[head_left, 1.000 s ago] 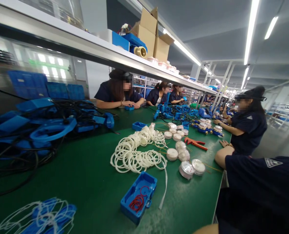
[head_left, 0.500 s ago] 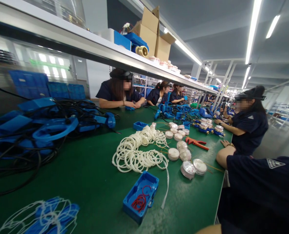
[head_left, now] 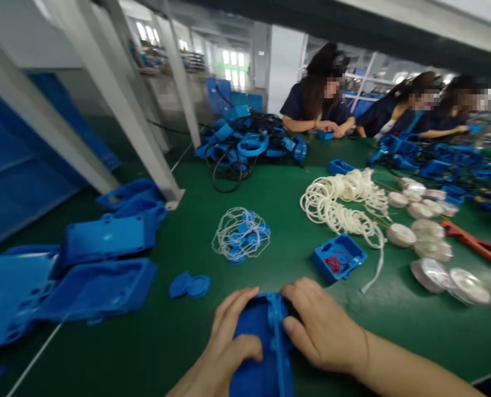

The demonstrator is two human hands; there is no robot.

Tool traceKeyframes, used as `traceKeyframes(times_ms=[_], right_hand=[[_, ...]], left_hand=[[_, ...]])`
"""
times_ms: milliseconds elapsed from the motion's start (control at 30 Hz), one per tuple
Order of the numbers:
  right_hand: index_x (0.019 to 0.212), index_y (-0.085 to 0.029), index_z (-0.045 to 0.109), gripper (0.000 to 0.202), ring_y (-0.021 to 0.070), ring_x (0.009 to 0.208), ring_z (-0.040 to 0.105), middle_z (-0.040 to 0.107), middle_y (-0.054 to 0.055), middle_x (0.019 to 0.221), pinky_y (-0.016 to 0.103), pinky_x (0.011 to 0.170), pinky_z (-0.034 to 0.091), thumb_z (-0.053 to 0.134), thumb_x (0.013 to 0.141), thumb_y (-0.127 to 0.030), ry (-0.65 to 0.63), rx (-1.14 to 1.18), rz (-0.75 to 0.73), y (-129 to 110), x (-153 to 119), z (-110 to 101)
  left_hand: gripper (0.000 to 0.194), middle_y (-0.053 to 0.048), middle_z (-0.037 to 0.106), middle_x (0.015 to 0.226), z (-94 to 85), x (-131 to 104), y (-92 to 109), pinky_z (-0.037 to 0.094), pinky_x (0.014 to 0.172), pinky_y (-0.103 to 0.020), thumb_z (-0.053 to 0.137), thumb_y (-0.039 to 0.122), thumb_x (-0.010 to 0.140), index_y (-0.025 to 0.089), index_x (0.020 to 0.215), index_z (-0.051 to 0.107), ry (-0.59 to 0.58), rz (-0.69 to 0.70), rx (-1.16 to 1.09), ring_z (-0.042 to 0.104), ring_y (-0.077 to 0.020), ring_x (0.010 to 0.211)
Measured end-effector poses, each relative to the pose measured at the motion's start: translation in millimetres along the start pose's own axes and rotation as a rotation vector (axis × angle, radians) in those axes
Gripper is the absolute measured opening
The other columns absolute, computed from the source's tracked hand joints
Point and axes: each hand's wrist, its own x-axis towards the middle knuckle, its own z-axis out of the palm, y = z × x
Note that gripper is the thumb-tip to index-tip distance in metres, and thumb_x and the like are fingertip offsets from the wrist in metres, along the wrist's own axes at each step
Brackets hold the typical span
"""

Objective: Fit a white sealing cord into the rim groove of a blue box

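At the bottom middle of the head view, a blue plastic box point(head_left: 256, 369) lies between my two hands. My left hand point(head_left: 229, 336) grips its left side, with the thumb reaching over the inside. On the right, my right hand point(head_left: 322, 325) holds the far right edge, fingers bent over the rim. Just beyond sits a small open blue box point(head_left: 326, 268) with red wire point(head_left: 334, 263) in it. Two round blue pieces point(head_left: 198, 285) lie left of my hands, and behind them is a bundle of white cords with blue discs point(head_left: 245, 234).
Blue box parts point(head_left: 105, 237) are spread at the left near a metal post point(head_left: 146, 143). White rings point(head_left: 336, 215), round white-topped parts point(head_left: 400, 235) and red-handled pliers point(head_left: 473, 240) lie at the right. Blue parts with black cables point(head_left: 251, 143) are heaped behind. Several people sit across the table.
The view has swung left and down, bringing the metal posts and left-hand blue parts into sight. My hands now show, both on a blue box.
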Motion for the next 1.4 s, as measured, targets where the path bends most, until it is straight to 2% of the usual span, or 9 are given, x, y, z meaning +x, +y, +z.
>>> traceKeyframes(times_ms=[133,300,533,667,733,900,1067,1167,1400], right_hand=[[0.106,-0.012,0.052,0.04,0.0253,0.087,0.046,0.055,0.013,0.094,0.044,0.078,0.041,0.03,0.092,-0.042,0.008,-0.187,-0.118,-2,-8,3],[0.092,-0.013,0.054,0.039,0.0241,0.082,0.046,0.054,0.011,0.085,0.042,0.075,0.04,0.027,0.093,-0.041,0.03,-0.262,-0.111,-5,-12,8],[0.078,-0.019,0.046,0.043,0.0162,0.064,0.05,0.054,0.003,0.07,0.031,0.061,0.04,0.013,0.097,-0.039,-0.044,0.116,0.099,-15,-10,9],[0.077,-0.021,0.047,0.043,0.0149,0.063,0.053,0.055,0.002,0.069,0.029,0.059,0.041,0.015,0.097,-0.042,-0.097,0.222,0.184,-13,-9,7],[0.082,-0.019,0.049,0.042,0.0169,0.069,0.053,0.057,0.004,0.074,0.031,0.065,0.043,0.019,0.096,-0.044,-0.101,0.168,0.157,-8,-11,7],[0.114,-0.012,0.046,0.046,0.0255,0.093,0.048,0.056,0.013,0.101,0.045,0.084,0.038,0.031,0.092,-0.048,-0.017,-0.158,-0.082,-1,-15,4],[0.1,-0.013,0.055,0.046,0.0221,0.076,0.043,0.052,0.009,0.084,0.04,0.072,0.035,0.026,0.092,-0.048,-0.096,-0.29,-0.151,1,-11,1],[0.089,-0.014,0.056,0.047,0.0215,0.074,0.041,0.05,0.009,0.08,0.038,0.07,0.033,0.022,0.093,-0.046,-0.059,-0.27,-0.17,1,-9,3],[0.079,-0.016,0.049,0.041,0.0201,0.071,0.04,0.049,0.007,0.075,0.037,0.069,0.032,0.019,0.094,-0.04,-0.025,-0.134,-0.038,-7,-9,13]], left_hand=[[0.056,-0.012,0.006,0.145,-7.1,4,11,0.03,0.1,-0.057,0.074,0.024,0.053,0.023,0.098,0.042,-0.043,0.027,-0.122,0.011,-0.0398,0.133],[0.059,-0.012,0.003,0.144,-3.4,4,10,0.023,0.101,-0.061,0.071,0.02,0.048,0.023,0.099,0.042,-0.009,0.106,-0.129,0.01,-0.0424,0.132],[0.043,-0.008,0.001,0.145,1.7,2,17,0.018,0.103,-0.06,0.064,0.014,0.05,0.022,0.089,0.046,-0.002,0.192,0.073,0.014,-0.0415,0.131],[0.044,-0.01,0.003,0.144,-0.4,3,15,0.021,0.102,-0.061,0.064,0.015,0.051,0.022,0.091,0.046,-0.005,0.178,0.055,0.014,-0.0428,0.131],[0.052,-0.013,0.006,0.142,-2.5,5,12,0.023,0.101,-0.06,0.068,0.02,0.05,0.022,0.096,0.043,-0.003,0.149,-0.02,0.013,-0.0423,0.131],[0.065,-0.014,0.012,0.14,-3.5,6,8,0.024,0.101,-0.06,0.074,0.027,0.047,0.024,0.101,0.039,-0.028,0.09,-0.133,0.014,-0.0412,0.131],[0.066,-0.014,0.011,0.141,-2.4,4,7,0.024,0.101,-0.06,0.075,0.028,0.047,0.024,0.102,0.039,-0.024,0.103,-0.147,0.015,-0.0415,0.131],[0.066,-0.014,0.012,0.14,-1.5,4,7,0.025,0.1,-0.06,0.075,0.027,0.045,0.024,0.101,0.04,-0.01,0.126,-0.144,0.017,-0.0427,0.13],[0.046,-0.015,0.017,0.134,1.8,3,16,0.017,0.102,-0.064,0.066,0.02,0.052,0.022,0.092,0.043,-0.008,0.176,0.006,0.017,-0.0426,0.13]])
